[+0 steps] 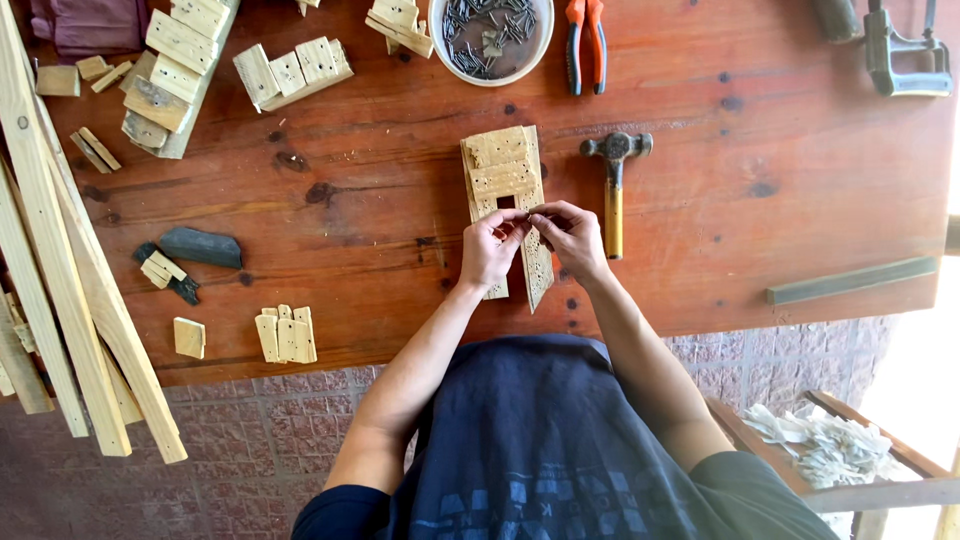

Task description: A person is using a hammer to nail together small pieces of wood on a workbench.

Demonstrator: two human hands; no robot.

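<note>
A small wooden assembly (pixel 503 168) of pale slats nailed across two strips lies on the red-brown workbench (pixel 380 180). My left hand (pixel 490 250) and my right hand (pixel 572 236) meet over its near half, fingertips pinched together on a thin nail (pixel 530 213) held above the wood. The left hand also rests on the left strip. A hammer (pixel 614 185) with a wooden handle lies just right of my right hand, head pointing away from me.
A white bowl of nails (pixel 490 38) and orange-handled pliers (pixel 586 42) sit at the far edge. Cut wood blocks (pixel 285 335) and stacked pieces (pixel 175 70) lie left. Long battens (pixel 70 290) lean at the left. A metal clamp (pixel 900 55) and a flat bar (pixel 850 280) lie right.
</note>
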